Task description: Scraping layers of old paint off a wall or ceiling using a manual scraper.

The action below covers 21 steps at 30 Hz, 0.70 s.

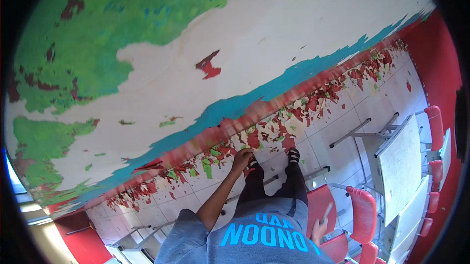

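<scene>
I can't tell the left hand's (243, 158) grip, mid-frame; lower right, the right hand (318, 230) seems closed round a slim tool (327, 211). Paint flakes (253, 139) border the peeling wall (274, 29), presumably shed.

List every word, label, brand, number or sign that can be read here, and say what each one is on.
Grey T-shirt, front: large, bright blue capital letters in two rows, clear enough to read, but I don't copy out printed wording.
Same shirt, beside the shorter row: a tiny mark, too small to read.
Peeling wall, paint flakes and red chairs: no lettering that I can make out.
</scene>
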Available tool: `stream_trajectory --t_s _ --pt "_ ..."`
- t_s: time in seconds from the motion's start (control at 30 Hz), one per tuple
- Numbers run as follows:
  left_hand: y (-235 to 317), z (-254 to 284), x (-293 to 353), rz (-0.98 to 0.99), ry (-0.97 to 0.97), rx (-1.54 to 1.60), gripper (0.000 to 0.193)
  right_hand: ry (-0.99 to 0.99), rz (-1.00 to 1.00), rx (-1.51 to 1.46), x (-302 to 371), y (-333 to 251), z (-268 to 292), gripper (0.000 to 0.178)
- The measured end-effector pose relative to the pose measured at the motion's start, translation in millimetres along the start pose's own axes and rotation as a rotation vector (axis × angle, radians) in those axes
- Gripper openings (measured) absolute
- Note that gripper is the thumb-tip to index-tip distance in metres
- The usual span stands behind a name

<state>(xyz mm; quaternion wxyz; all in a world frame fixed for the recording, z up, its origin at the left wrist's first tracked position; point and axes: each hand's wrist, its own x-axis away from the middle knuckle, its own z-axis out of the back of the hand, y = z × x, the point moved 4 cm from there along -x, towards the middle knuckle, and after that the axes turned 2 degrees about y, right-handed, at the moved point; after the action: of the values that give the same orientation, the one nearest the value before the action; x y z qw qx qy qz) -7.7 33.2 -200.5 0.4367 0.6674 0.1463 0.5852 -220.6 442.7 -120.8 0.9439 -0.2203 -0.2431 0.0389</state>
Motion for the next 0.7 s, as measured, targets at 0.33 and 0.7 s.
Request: stream_trajectory --t_s 0.33,0.7 --pt "-2 37 -5 -0.034 0.121 0.303 0.029 -0.465 -0.312 0.187 93 151 -60 0.04" --pt "-1 4 79 -0.148 0.209 0.268 0.02 -0.978 -0.06 0.194 28 149 -31 0.04"
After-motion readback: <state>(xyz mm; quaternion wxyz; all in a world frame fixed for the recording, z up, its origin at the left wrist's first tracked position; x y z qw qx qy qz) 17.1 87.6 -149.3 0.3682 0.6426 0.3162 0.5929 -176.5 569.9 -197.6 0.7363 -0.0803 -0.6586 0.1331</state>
